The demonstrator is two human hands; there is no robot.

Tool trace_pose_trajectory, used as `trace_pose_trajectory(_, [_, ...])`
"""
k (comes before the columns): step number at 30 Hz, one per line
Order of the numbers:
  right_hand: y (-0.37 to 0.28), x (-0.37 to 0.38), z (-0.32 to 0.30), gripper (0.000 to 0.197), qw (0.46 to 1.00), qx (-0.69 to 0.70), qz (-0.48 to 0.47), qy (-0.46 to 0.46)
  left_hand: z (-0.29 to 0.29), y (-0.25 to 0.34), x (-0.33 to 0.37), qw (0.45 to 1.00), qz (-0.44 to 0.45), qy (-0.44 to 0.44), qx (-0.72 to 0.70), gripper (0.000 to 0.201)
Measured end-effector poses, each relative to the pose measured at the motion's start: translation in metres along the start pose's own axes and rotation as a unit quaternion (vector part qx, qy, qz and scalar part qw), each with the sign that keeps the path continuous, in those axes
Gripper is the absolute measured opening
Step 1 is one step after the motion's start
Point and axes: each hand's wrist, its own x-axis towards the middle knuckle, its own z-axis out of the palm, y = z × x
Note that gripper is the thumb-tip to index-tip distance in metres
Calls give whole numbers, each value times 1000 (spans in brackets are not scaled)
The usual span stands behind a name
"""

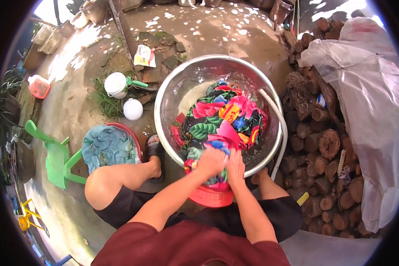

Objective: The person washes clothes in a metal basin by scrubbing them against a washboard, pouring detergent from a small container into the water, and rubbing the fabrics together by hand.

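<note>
- The person sits low with knees apart, forearms reaching down from the lower edge toward a large steel basin (pixel 173 95) on the ground in front.
- A bright floral cloth (pixel 221 117), black with pink, green, yellow and blue patches, lies heaped in the basin and hangs over its near rim, where both hands meet it.
- The left hand (pixel 210 162) is bunched on the cloth at the near rim, its grip pressed together around a fold of the fabric.
- The right hand (pixel 236 166) lies just beside the left, touching it, fingers curled down and pinching the same cloth against the rim.
- Water stands in the far part of the basin, with the pale bottom showing through behind the cloth.
- A white hose (pixel 281 133) curves over the right rim of the basin and runs down its outer side.
- A red plastic piece (pixel 210 197) shows under the near rim, between the person's knees; what it is cannot be told.
- To the left, a red tub (pixel 135 135) holds a light blue cloth (pixel 107 148), just beside the person's left knee.
- A sandalled foot (pixel 154 148) rests between that tub and the basin.
- Further left are a green plastic chair (pixel 55 157), a white jug with a green handle (pixel 117 84) and a round white lid (pixel 132 109).
- To the right, stacked cut logs (pixel 319 146) sit partly under a clear plastic sheet (pixel 368 102).
</note>
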Motion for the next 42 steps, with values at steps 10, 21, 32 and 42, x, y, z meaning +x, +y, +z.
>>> trace_pose_trajectory(10, [5,62,25,20,993,-75,87,-19,41,-189,22,884,-396,157,-191,81])
trace_pose_trajectory(21, [14,51,36,25,993,-34,55,101,-79,-84,62,879,-192,192,-392,36])
trace_pose_trajectory(32, [1,29,-1,41,988,79,-128,-15,-50,1,-3,975,-49,216,-14,31])
trace_pose_trajectory(42, [-44,59,5,26,1000,-13,13,-24,2,-52,35,989,-129,72,30,29])
